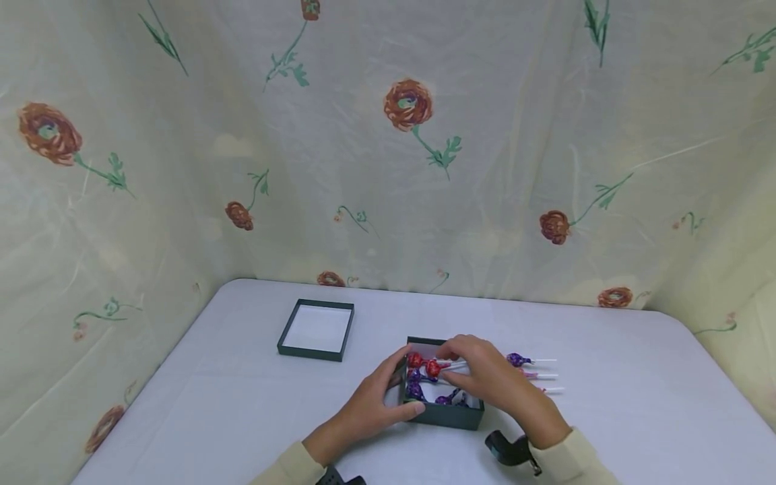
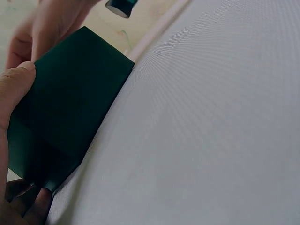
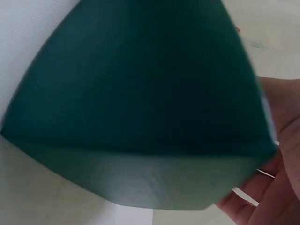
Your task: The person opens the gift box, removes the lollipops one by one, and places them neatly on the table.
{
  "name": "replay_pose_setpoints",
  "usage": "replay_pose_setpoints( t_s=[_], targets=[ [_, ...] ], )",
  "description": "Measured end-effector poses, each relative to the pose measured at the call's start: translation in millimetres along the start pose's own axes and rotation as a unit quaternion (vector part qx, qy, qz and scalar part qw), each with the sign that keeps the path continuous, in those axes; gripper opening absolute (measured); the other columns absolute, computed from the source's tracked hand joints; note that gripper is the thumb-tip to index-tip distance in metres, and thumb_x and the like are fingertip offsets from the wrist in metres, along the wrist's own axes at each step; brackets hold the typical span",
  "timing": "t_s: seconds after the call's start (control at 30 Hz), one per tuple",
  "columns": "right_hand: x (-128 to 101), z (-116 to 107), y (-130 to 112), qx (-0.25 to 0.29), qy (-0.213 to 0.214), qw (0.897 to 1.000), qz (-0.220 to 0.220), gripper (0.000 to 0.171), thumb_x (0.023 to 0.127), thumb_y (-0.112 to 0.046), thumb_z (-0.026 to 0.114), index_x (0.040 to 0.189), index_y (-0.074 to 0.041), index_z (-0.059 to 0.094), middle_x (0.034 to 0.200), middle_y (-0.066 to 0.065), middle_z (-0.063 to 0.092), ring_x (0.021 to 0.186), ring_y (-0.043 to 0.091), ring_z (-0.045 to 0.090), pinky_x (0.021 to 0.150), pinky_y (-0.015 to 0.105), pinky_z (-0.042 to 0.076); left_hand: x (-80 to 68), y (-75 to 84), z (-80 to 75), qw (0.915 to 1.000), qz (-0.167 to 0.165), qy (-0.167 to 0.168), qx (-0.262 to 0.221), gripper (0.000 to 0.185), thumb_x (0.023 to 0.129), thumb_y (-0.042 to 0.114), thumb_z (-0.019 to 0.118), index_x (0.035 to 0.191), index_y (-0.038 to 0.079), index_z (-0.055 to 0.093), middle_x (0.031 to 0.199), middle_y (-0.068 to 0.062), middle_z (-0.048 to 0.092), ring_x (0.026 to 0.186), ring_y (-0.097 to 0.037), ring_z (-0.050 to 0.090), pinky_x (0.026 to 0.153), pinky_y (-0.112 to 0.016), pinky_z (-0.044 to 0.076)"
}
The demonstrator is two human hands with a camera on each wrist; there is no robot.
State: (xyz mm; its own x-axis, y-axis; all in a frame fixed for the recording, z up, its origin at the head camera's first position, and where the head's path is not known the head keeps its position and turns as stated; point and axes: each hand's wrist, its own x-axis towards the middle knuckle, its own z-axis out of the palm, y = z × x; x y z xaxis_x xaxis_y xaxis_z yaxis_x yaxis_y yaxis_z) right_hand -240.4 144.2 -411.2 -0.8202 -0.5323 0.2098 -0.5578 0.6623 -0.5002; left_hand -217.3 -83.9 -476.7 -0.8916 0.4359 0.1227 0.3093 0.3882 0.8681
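Left grip [image 1: 371,404] clasped the box [image 1: 448,417]; right grip [image 1: 485,372] hung inside, hold unclear — a red lollipop [image 1: 433,368] could snag on crowded purple lollipops [image 1: 415,390]

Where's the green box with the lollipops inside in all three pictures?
Head: the green box is low, just right of the middle.
Left wrist: the green box is big, on the left side.
Right wrist: the green box fills most of the picture.
Shared landmark: the right hand, over the box, then top left, then right edge.
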Motion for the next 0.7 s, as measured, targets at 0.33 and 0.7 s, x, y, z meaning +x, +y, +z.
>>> replay_pose_setpoints(
  t_s=[0.33, 0.7],
  targets=[
    [7, 14, 4, -0.058, 0.032, 0.997, -0.026, 0.024, 0.080, -0.012, 0.078, 0.103, -0.011, 0.071, 0.097, 0.001, 0.070, 0.090, 0.016, 0.064, 0.082, 0.039, 0.051, -0.7, 0.1, 0.8, 1.0000, -0.003, 0.004, 0.000, 0.083, 0.085, 0.047, 0.069, 0.152, 0.037, 0.020, 0.156, 0.000, 0.028, 0.140, -0.022, 0.033, 0.110, -0.040, 0.036],
    [8, 24, 5, -0.111, 0.052, 0.992, -0.016, 0.023, 0.078, -0.017, 0.080, 0.099, -0.012, 0.072, 0.092, -0.001, 0.071, 0.086, 0.014, 0.064, 0.073, 0.032, 0.039, 0.1, -1.3, 0.2, 1.0000, -0.003, 0.003, 0.000, 0.084, 0.085, 0.047, 0.069, 0.152, 0.037, 0.020, 0.156, 0.000, 0.027, 0.140, -0.023, 0.033, 0.110, -0.040, 0.036]
  ],
)
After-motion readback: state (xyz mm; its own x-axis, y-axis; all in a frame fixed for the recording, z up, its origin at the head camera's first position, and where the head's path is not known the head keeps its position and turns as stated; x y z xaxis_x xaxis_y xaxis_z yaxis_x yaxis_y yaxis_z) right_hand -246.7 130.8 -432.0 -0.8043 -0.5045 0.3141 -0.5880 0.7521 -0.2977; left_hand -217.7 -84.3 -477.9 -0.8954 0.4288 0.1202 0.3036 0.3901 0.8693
